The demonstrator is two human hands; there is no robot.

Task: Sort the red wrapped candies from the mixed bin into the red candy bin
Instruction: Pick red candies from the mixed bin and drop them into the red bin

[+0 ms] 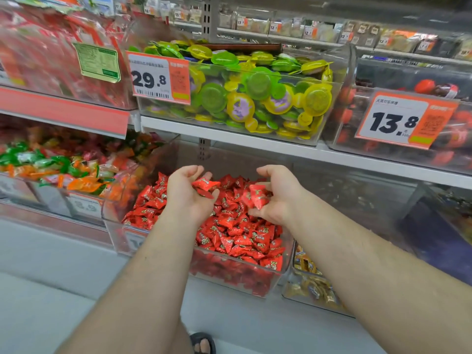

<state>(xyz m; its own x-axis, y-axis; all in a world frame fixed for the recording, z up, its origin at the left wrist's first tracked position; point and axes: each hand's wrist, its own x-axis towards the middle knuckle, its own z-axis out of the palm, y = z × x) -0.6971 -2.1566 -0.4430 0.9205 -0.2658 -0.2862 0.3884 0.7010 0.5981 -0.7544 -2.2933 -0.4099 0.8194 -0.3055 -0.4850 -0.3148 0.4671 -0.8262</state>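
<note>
Mixed bin (63, 175): at the left edge of the lower shelf you have a clear plastic bin heaped with green, orange and red crinkled wrappers.
Your left hand (187, 194): palm up over the red candy bin, fingers loosely cupped about halfway, cradling a red wrapped candy (205, 183) near the fingertips.
Red candy bin (237, 273): clear, straight-walled plastic, sitting on the lower shelf just right of the mixed bin and filled to its front rim with glossy, pillow-shaped red candies with pinched ends.
Your right hand (277, 192): palm turned inward over the bin's back right part, fingers curled round a small cluster of red candies (258, 196).
Upper shelf: a clear bin of round green and yellow cups (255, 93), with price tags 29.8 (158, 79) and 13.8 (401, 120) clipped to bin fronts.
</note>
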